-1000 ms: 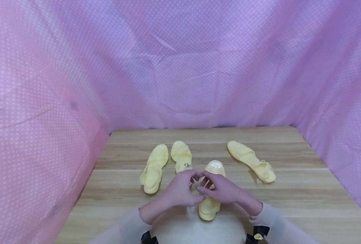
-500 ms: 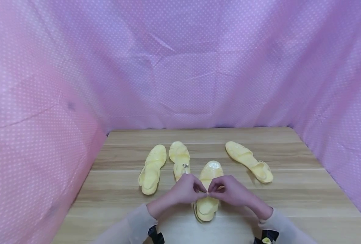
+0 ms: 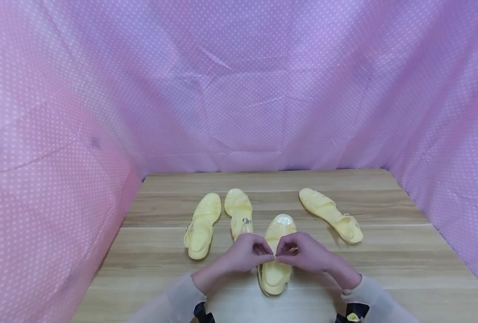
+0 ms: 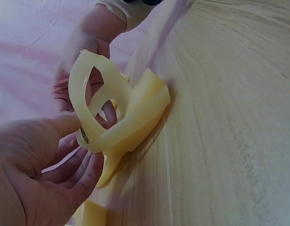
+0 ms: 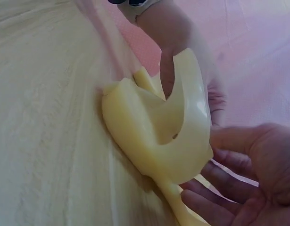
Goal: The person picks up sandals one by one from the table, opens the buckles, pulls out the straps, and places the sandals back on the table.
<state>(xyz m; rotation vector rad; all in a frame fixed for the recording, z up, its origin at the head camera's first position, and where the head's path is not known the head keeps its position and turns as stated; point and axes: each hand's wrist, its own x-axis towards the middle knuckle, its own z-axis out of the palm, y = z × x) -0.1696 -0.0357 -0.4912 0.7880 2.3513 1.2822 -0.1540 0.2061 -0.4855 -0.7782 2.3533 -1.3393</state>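
Note:
A pale yellow jelly sandal (image 3: 277,280) lies toe-away in front of me, with both hands over its middle. My left hand (image 3: 249,252) pinches the ankle strap (image 4: 81,89) between thumb and fingers, beside a small metal buckle (image 4: 84,135). From the other side my right hand (image 3: 303,252) pinches the strap too, its thumb almost meeting the left thumb. In the right wrist view, the sandal's heel cup (image 5: 135,122) stands on the table and the right fingers (image 5: 215,197) are under the strap. The exact fastening point is hidden by the fingers.
Three more yellow sandals lie on the wooden table (image 3: 384,278): one at far left (image 3: 203,224), a second sandal (image 3: 239,211) partly behind my left hand, and an angled sandal (image 3: 331,215) at right. Pink dotted cloth (image 3: 243,89) hangs around the table.
From a second ago, the two hands have lowered toward the heel and their fingertips have come together on the strap. Over the last half second they have hardly moved.

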